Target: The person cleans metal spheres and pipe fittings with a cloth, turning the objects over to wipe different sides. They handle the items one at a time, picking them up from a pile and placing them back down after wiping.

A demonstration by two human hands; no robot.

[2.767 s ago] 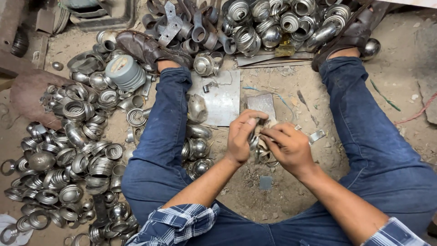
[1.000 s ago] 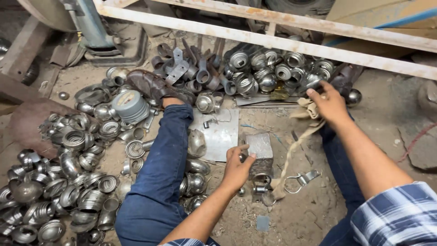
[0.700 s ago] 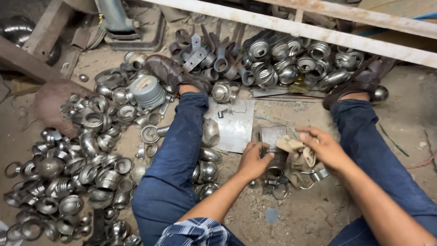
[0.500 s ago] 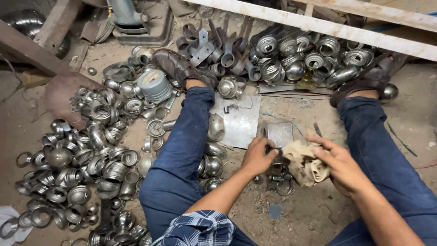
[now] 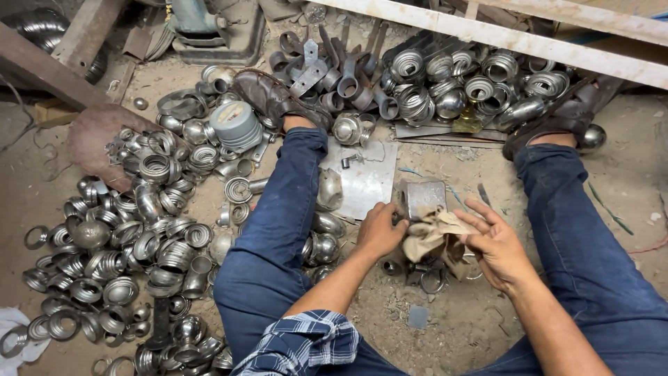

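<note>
lying between both hands' grip, the cloth [image 5: 433, 233] touches left hand [image 5: 379, 231] and right hand [image 5: 495, 241].

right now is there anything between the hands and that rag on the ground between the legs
Nothing visible stands between them. Both hands are already on the rag: the left hand grips its left side, and the right hand has its fingers on its right edge. The small metal rings lie under and beside it, not in the way.
</note>
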